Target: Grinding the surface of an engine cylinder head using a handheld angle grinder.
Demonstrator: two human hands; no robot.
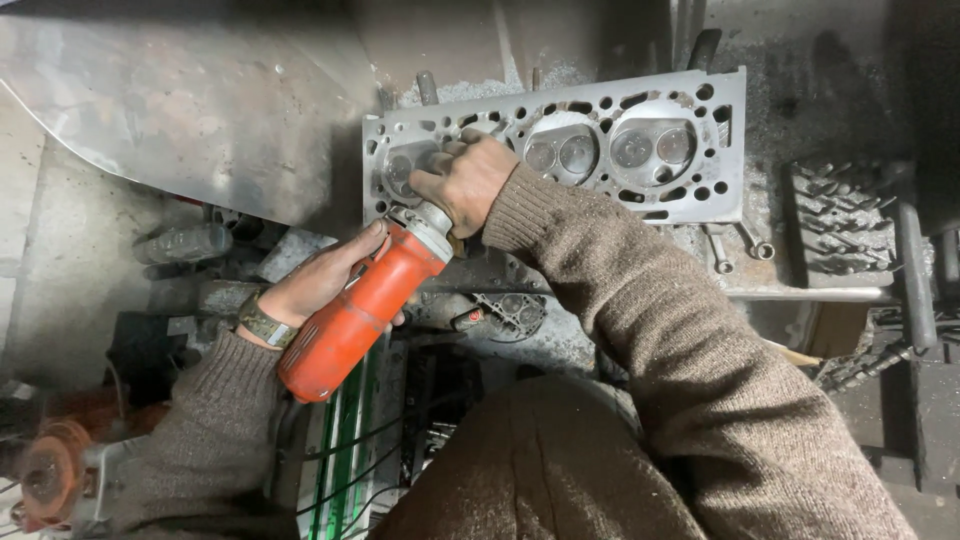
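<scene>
A grey metal cylinder head (700, 150) lies on a dirty workbench, valve faces up. My left hand (315, 280) grips the body of an orange angle grinder (360, 310), which points up at the head's left end. My right hand (465, 180) is clamped over the grinder's grey front end, pressing it onto the leftmost combustion chamber (400, 168). The grinder's disc is hidden under my right hand. Both arms are in brown knitted sleeves, and a watch is on my left wrist.
A curved steel sheet (180, 100) lies at the upper left. Two spanners (740, 248) rest just below the head. A black ribbed part (835, 220) and a bar sit at the right. A gasket (510, 312) lies under my right forearm. Another orange tool (50, 470) is at lower left.
</scene>
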